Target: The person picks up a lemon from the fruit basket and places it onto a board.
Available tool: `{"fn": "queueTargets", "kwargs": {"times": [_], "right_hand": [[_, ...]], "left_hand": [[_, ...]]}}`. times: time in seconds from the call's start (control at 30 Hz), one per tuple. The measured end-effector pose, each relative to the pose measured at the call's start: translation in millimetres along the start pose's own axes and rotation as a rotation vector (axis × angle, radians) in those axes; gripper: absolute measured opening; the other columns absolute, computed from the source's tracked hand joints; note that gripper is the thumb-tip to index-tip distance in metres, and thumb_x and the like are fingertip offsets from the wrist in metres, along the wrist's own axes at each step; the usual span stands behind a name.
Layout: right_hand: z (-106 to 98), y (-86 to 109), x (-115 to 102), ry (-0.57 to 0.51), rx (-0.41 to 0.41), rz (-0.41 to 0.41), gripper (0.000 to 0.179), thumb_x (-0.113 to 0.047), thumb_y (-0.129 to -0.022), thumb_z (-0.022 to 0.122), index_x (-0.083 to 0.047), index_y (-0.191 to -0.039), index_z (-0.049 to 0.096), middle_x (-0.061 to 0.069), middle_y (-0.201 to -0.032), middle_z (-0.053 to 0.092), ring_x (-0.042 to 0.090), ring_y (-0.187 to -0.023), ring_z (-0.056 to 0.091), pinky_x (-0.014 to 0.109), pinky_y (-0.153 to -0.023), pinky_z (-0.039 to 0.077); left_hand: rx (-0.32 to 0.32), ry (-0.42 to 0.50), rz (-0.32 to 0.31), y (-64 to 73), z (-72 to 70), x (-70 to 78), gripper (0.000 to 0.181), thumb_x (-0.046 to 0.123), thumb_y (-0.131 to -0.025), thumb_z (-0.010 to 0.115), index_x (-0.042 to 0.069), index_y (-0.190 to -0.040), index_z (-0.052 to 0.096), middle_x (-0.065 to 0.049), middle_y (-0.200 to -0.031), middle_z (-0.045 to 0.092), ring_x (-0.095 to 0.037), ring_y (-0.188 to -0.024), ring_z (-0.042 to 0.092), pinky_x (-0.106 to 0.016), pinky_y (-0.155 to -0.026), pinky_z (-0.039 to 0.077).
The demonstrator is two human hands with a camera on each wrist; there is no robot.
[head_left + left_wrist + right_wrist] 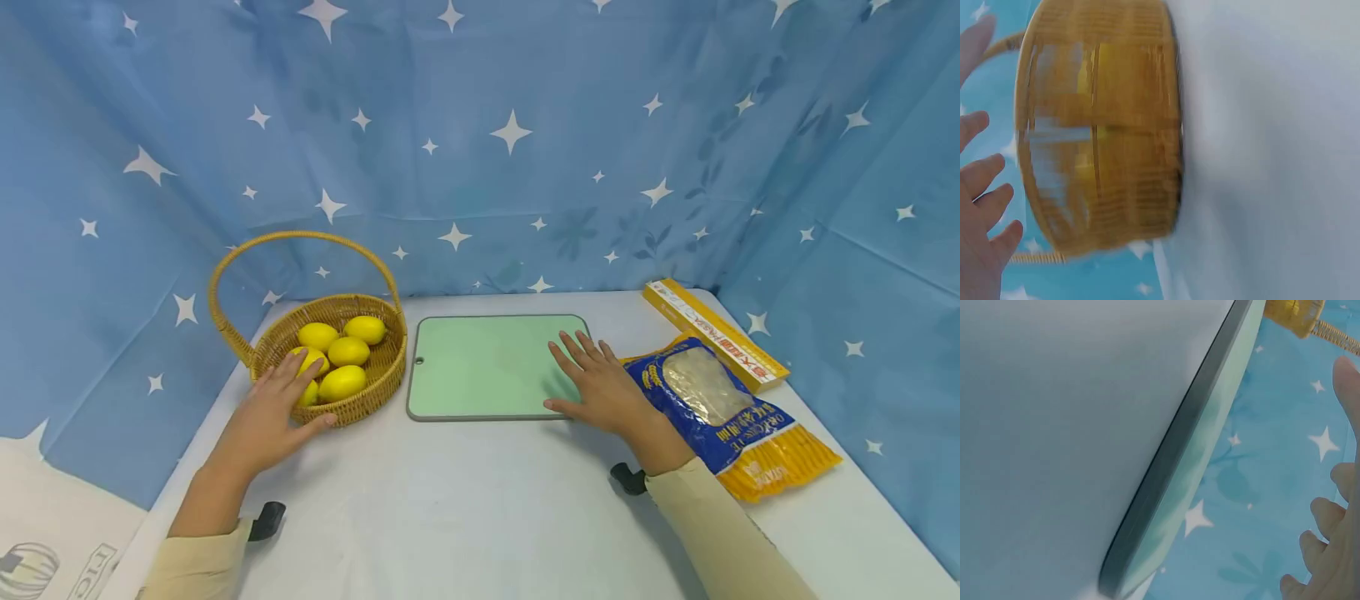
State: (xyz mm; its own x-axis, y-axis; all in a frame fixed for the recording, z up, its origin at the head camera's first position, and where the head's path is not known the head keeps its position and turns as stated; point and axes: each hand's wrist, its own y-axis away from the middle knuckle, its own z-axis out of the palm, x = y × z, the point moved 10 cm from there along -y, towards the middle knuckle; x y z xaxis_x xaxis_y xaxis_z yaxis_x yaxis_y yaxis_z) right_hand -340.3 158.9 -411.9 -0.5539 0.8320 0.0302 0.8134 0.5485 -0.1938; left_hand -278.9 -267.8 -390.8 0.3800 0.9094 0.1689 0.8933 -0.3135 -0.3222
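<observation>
My left hand (266,421), fingers spread, hovers over the near left rim of a wicker basket (382,387) with a tall handle. Several yellow lemons (348,351) lie in the basket, some partly covered by my fingers in the head view. In the left wrist view the fingers stand apart above the basket's side (1129,181), holding nothing. Over the right end of a pale green cutting board (480,367) my right hand (600,387) is spread, palm down. The right wrist view shows those fingers raised above the board's grey edge (1172,450), with nothing in them.
To the right, a blue and yellow noodle bag (720,408) lies on the white table (450,508), close to my right forearm. Behind it is a long yellow pasta box (716,333). A blue star-patterned curtain (480,183) stands along the back and sides.
</observation>
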Motion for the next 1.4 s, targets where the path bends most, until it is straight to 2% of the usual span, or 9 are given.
{"fn": "queueTargets", "kwargs": {"times": [0.2, 0.33, 0.47, 0.57, 0.67, 0.93, 1.07, 1.23, 1.4], "right_hand": [[1.6, -14.1, -14.7, -0.032, -0.009, -0.036, 0.091, -0.074, -0.090, 0.036, -0.018, -0.157, 0.013, 0.009, -0.162, 0.009, 0.033, -0.147, 0.003, 0.055, -0.116, 0.008], [-0.5, -21.7, -24.5, -0.057, 0.002, -0.057, 0.089, -0.072, -0.091, 0.039, -0.018, -0.157, 0.014, 0.009, -0.162, 0.011, 0.031, -0.147, 0.004, 0.054, -0.116, 0.010], [-2.2, -31.4, -41.1, -0.091, 0.019, -0.109, 0.089, -0.072, -0.091, 0.039, -0.016, -0.157, 0.015, 0.008, -0.162, 0.011, 0.031, -0.147, 0.006, 0.053, -0.116, 0.013], [-3.7, -42.1, -56.1, -0.134, 0.020, -0.148, 0.089, -0.072, -0.092, 0.038, -0.016, -0.157, 0.016, 0.007, -0.162, 0.011, 0.031, -0.147, 0.008, 0.052, -0.116, 0.015], [-6.9, -55.2, -67.2, -0.157, 0.016, -0.158, 0.087, -0.070, -0.092, 0.040, -0.017, -0.157, 0.018, 0.008, -0.161, 0.017, 0.032, -0.146, 0.013, 0.049, -0.116, 0.019], [-11.9, -85.3, -102.4, -0.228, 0.014, -0.176, 0.072, -0.054, -0.094, 0.055, -0.018, -0.153, 0.033, 0.008, -0.147, 0.044, 0.028, -0.136, 0.039, 0.044, -0.109, 0.036], [-16.4, -98.6, -126.0, -0.216, 0.063, -0.228, 0.059, -0.043, -0.097, 0.058, -0.016, -0.148, 0.043, 0.004, -0.137, 0.054, 0.023, -0.127, 0.048, 0.038, -0.103, 0.043], [-26.5, -112.8, -152.9, -0.217, 0.118, -0.290, 0.049, -0.036, -0.098, 0.059, -0.015, -0.141, 0.051, 0.001, -0.127, 0.060, 0.020, -0.119, 0.053, 0.032, -0.098, 0.046], [-30.6, -117.4, -176.6, -0.216, 0.153, -0.334, 0.044, -0.033, -0.097, 0.060, -0.014, -0.137, 0.056, 0.000, -0.125, 0.062, 0.017, -0.117, 0.054, 0.027, -0.097, 0.045]], "left_hand": [[0.025, 0.092, -0.232, 18.3, -8.3, -44.5, 0.096, 0.060, -0.082, 0.068, 0.014, -0.155, 0.025, -0.024, -0.158, 0.014, -0.056, -0.135, 0.022, -0.077, -0.096, 0.023], [-0.048, 0.165, -0.353, 25.0, 2.7, -69.3, 0.101, 0.063, -0.082, 0.066, 0.017, -0.157, 0.016, -0.031, -0.156, 0.001, -0.068, -0.125, 0.021, -0.082, -0.087, 0.024], [-0.032, 0.479, -0.363, 26.6, 9.3, -84.2, 0.093, 0.039, -0.091, 0.069, 0.018, -0.158, 0.007, -0.026, -0.158, -0.009, -0.062, -0.133, 0.013, -0.074, -0.099, 0.025], [0.072, 0.751, -0.337, 26.3, 6.2, -92.3, 0.085, 0.015, -0.095, 0.065, 0.021, -0.158, 0.008, -0.019, -0.160, -0.006, -0.050, -0.140, 0.011, -0.040, -0.111, 0.032], [0.190, 0.945, -0.337, 21.4, 6.6, -100.1, 0.077, 0.006, -0.096, 0.060, 0.023, -0.157, 0.016, -0.011, -0.162, 0.003, -0.043, -0.142, 0.013, -0.012, -0.101, 0.035], [0.383, 1.481, -0.403, 23.1, 30.5, -112.1, 0.064, 0.001, -0.099, 0.052, 0.017, -0.155, 0.026, 0.000, -0.163, 0.009, -0.018, -0.146, 0.017, -0.017, -0.106, 0.032], [0.375, 1.531, -0.417, 27.7, 36.1, -111.8, 0.064, -0.003, -0.099, 0.050, 0.017, -0.154, 0.026, -0.001, -0.163, 0.009, -0.013, -0.145, 0.021, -0.014, -0.102, 0.035], [0.285, 1.416, -0.503, 29.6, 46.3, -114.5, 0.071, 0.002, -0.096, 0.059, 0.021, -0.155, 0.024, -0.001, -0.163, 0.004, -0.020, -0.147, 0.010, -0.014, -0.103, 0.032], [0.255, 1.343, -0.490, 30.7, 53.2, -111.5, 0.074, 0.001, -0.094, 0.062, 0.020, -0.155, 0.024, -0.003, -0.163, 0.003, -0.024, -0.148, 0.009, -0.009, -0.096, 0.035]]}}
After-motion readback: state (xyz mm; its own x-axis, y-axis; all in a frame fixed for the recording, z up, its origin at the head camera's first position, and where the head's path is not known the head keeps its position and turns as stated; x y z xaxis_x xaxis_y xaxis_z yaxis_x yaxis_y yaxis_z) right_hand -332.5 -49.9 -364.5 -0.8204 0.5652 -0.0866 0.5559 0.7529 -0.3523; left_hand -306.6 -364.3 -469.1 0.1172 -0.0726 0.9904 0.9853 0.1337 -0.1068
